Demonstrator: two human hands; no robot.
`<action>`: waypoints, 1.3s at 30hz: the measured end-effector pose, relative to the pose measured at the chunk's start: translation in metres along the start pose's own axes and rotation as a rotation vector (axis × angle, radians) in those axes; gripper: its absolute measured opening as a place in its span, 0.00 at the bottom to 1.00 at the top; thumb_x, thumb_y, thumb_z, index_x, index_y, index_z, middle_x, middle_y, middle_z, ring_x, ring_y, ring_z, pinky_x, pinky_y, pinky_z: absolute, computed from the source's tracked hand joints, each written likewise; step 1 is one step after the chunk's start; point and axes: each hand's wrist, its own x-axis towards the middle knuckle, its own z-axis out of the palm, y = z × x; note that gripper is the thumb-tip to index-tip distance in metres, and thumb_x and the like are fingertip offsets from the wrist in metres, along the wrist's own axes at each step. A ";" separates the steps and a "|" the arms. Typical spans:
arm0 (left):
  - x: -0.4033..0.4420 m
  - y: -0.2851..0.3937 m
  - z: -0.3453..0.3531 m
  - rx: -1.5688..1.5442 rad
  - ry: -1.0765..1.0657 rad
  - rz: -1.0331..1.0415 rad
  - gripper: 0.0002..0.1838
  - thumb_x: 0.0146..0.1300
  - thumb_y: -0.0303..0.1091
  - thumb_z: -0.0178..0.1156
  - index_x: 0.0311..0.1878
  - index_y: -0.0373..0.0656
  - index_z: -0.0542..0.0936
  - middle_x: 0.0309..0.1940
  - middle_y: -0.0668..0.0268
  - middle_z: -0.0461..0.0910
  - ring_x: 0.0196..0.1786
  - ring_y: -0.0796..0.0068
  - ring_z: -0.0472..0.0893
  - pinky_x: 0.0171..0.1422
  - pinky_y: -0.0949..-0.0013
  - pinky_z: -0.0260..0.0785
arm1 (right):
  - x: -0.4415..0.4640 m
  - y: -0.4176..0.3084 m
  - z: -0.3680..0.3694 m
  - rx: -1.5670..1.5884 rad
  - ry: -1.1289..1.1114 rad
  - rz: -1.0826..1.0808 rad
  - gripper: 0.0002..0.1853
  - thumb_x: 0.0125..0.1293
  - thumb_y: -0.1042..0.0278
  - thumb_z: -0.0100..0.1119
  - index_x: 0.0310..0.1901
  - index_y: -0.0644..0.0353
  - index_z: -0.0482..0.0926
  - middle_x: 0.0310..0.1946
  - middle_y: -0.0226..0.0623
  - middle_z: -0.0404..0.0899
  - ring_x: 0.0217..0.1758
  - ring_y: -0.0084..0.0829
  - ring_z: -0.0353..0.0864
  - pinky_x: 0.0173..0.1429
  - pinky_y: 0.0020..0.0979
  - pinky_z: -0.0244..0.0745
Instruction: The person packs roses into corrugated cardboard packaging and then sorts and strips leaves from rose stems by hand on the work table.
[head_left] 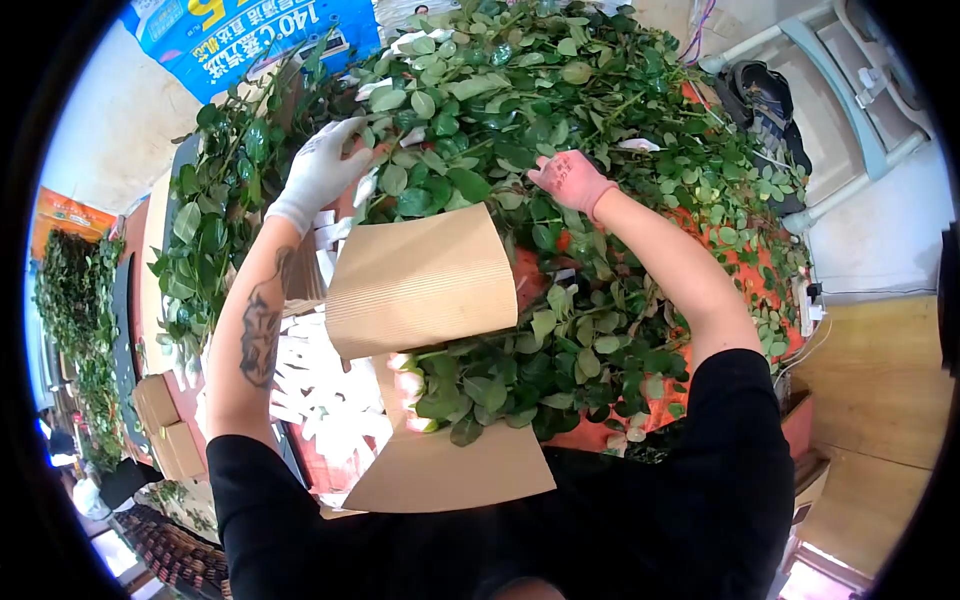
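My left hand (328, 165), in a white glove, reaches into the leafy stems at the upper left, thumb and fingers apart near a pale bud (366, 187). My right hand (571, 180), in a pink glove, is at the leaves (470, 140) of the pile; its fingertips are bent and partly hidden among them. Between my forearms a curved sheet of corrugated cardboard (422, 278) lies over stems. Below it, pink rose heads (407, 385) with green leaves rest on a second cardboard sheet (455, 472) close to my body.
White paper pieces (325, 400) lie left of the cardboard. A blue printed bag (250, 45) stands at the upper left. Cardboard boxes (168, 430) are at the left, a folding chair (850, 110) with a dark bag at the upper right. More foliage stands far left.
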 end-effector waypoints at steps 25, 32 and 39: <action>-0.136 0.149 -0.092 -1.008 0.119 0.050 0.29 0.62 0.41 0.60 0.63 0.37 0.68 0.35 0.66 0.79 0.28 0.85 0.74 0.33 0.79 0.69 | -0.087 -0.027 -0.254 -0.336 0.482 0.184 0.19 0.57 0.54 0.59 0.52 0.37 0.75 0.34 0.30 0.79 0.32 0.30 0.79 0.36 0.33 0.72; -0.112 0.121 -0.080 -0.755 0.399 -0.054 0.12 0.64 0.31 0.58 0.48 0.37 0.80 0.31 0.67 0.83 0.28 0.87 0.78 0.33 0.80 0.72 | -0.036 -0.071 -0.224 0.005 0.127 0.292 0.12 0.57 0.63 0.56 0.41 0.56 0.77 0.35 0.40 0.80 0.42 0.37 0.81 0.47 0.36 0.76; -0.117 0.124 -0.086 -0.745 0.367 -0.036 0.12 0.65 0.29 0.56 0.48 0.36 0.80 0.30 0.67 0.82 0.28 0.86 0.78 0.32 0.78 0.73 | -0.005 -0.128 -0.252 0.420 0.816 0.170 0.17 0.55 0.64 0.60 0.47 0.58 0.75 0.41 0.37 0.80 0.40 0.42 0.80 0.44 0.36 0.75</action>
